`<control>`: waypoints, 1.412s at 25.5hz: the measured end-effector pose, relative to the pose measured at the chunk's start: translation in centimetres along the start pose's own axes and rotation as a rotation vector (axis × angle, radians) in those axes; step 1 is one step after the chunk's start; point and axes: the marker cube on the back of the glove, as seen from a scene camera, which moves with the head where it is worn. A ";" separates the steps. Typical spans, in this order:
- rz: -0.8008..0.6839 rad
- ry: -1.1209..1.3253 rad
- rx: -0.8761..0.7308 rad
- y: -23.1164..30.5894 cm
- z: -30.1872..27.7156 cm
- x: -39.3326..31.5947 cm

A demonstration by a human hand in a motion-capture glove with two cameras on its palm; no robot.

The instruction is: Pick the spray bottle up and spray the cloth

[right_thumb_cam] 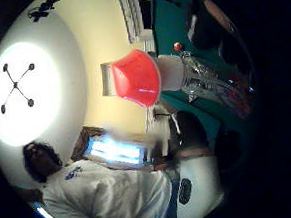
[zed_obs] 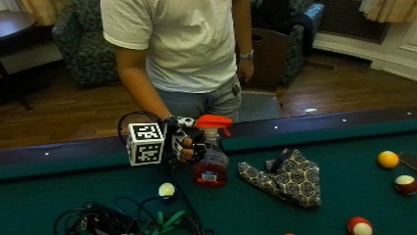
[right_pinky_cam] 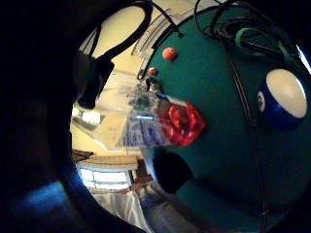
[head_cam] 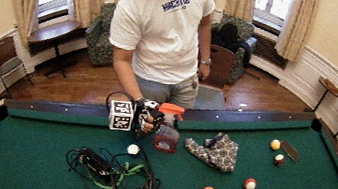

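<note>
In the outside view my gloved right hand (zed_obs: 186,145) grips the neck of the spray bottle (zed_obs: 210,169), just under its red trigger head (zed_obs: 212,121). The bottle is clear, holds red liquid, and stands upright with its base at or just above the green felt; I cannot tell which. Its nozzle points to the right. The patterned cloth (zed_obs: 287,177) lies crumpled on the felt a short way right of the bottle, apart from it. The thumb side palm view shows the red head (right_thumb_cam: 136,78) close up; the little finger side palm view shows the bottle's body (right_pinky_cam: 155,121).
A tangle of black and green cables (zed_obs: 124,220) lies at the front left, with a pale ball (zed_obs: 167,189) beside it. Other balls sit at the right: yellow (zed_obs: 388,159), maroon-and-white (zed_obs: 405,183), red-and-white (zed_obs: 359,226). The table's rail (zed_obs: 293,129) runs behind the bottle.
</note>
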 end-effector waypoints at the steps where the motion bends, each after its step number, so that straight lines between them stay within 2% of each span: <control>1: 0.002 0.001 -0.009 -0.3 0.1 0.0; 9: 0.008 -0.006 -0.061 -2.7 1.6 -0.5; 19: 0.074 0.096 0.055 -4.3 4.6 -0.6; 31: 0.018 0.123 0.011 -6.9 7.5 -1.7; 36: 0.037 0.125 0.075 -7.3 7.1 -2.2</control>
